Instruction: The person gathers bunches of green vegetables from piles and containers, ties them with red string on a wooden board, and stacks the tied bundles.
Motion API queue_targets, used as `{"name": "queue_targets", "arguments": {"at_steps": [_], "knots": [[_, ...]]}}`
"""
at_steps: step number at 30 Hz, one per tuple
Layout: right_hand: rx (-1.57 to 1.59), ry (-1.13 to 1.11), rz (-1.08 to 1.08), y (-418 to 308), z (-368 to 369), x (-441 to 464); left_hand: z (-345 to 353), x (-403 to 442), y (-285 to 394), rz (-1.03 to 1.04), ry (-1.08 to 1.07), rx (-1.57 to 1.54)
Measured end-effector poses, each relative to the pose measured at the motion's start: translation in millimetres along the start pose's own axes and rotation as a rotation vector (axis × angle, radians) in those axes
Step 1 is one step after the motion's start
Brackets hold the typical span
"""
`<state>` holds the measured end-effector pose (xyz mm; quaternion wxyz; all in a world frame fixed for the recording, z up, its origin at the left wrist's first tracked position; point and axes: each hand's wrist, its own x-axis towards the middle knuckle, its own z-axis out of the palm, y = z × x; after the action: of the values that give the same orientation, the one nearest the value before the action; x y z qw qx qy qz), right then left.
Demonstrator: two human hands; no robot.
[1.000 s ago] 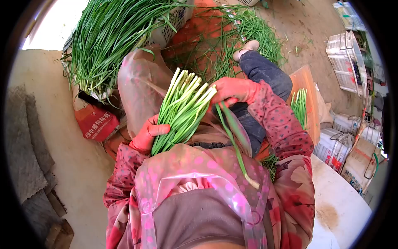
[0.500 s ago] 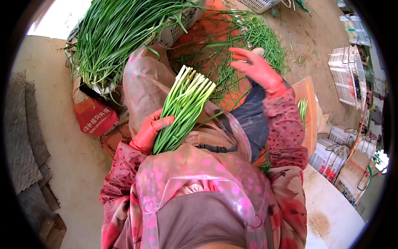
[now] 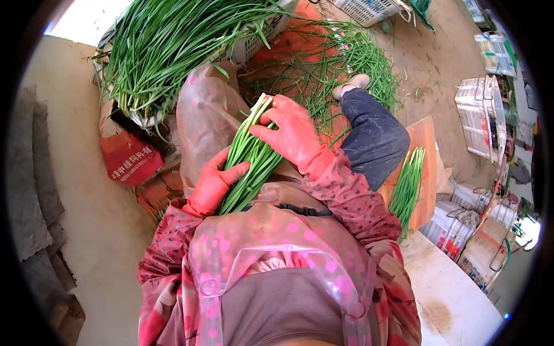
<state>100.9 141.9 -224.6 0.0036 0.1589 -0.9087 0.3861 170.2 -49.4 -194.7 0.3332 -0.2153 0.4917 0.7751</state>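
Note:
A bunch of garlic chives (image 3: pixel 249 151) lies slantwise over my lap, its pale cut ends pointing away from me. My left hand (image 3: pixel 216 183), in a red rubber glove, is closed around its lower part. Red-gloved too, my right hand (image 3: pixel 293 134) wraps over the upper part near the pale ends, hiding some of the stalks. Beyond my left knee, a large heap of long chives (image 3: pixel 167 55) fills a white plastic crate (image 3: pixel 249 47). Another bunch of chives (image 3: pixel 408 184) rests on a wooden board (image 3: pixel 426 167) to my right.
Loose green leaves (image 3: pixel 366 66) are scattered over the orange-red sheet and floor ahead. White crates (image 3: pixel 480 115) stand along the right side. A red printed bag (image 3: pixel 131 161) sits by my left leg, and grey matting (image 3: pixel 29 173) lies far left.
My right hand has come down and left from beside the bunch, where it was open, onto the bunch's upper end. My left hand keeps its hold. More of the bunch on the board shows.

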Motion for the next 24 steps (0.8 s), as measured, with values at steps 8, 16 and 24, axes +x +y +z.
{"name": "queue_targets", "arguments": {"at_steps": [8, 16, 24], "knots": [[-0.437, 0.138, -0.03, 31.4, 12.6, 9.5, -9.3, 2.9, -7.3, -0.093, -0.071, 0.056], [-0.098, 0.07, 0.648, 145.1, -97.0, 14.4, -22.4, 1.7, -4.4, -0.002, -0.214, -0.213], [0.963, -0.17, 0.623, 41.9, -53.8, -59.8, -14.9, 4.8, 4.8, -0.028, -0.357, -0.032]]}}
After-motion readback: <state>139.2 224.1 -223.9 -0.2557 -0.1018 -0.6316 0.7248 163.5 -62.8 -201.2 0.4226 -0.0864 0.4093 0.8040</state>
